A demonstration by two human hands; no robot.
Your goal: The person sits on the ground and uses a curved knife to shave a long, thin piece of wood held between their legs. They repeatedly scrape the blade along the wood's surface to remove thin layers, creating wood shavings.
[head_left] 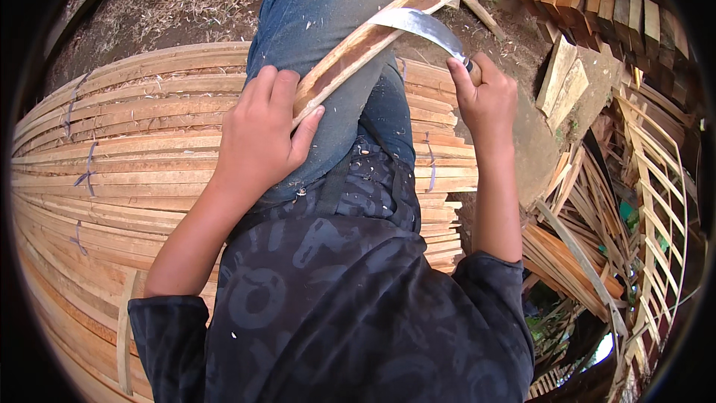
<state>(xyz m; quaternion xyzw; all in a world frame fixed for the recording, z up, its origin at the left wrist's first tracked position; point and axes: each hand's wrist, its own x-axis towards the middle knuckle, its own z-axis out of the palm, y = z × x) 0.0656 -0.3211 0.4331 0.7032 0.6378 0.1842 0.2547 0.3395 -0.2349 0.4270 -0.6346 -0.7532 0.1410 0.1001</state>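
Note:
A long wooden strip (350,52), pale at its edges with a brown band along its face, lies slantwise across my raised thigh in blue jeans (317,22). Around its near end my left hand (261,130) is closed, thumb on one side and fingers on the other. My right hand (483,93) grips the dark handle of a curved knife (425,27). The shiny blade points left, and its tip overlaps the strip's face about midway along; whether the edge bites into the wood cannot be told.
Tied bundles of sawn wood strips (149,145) lie beneath me, spreading left. Stacked short timbers (604,7) stand at the far right, with two loose wood pieces (563,86) near them. Split slats (574,254) and a slatted lattice (656,216) fill the right side. Shavings (186,0) litter the ground.

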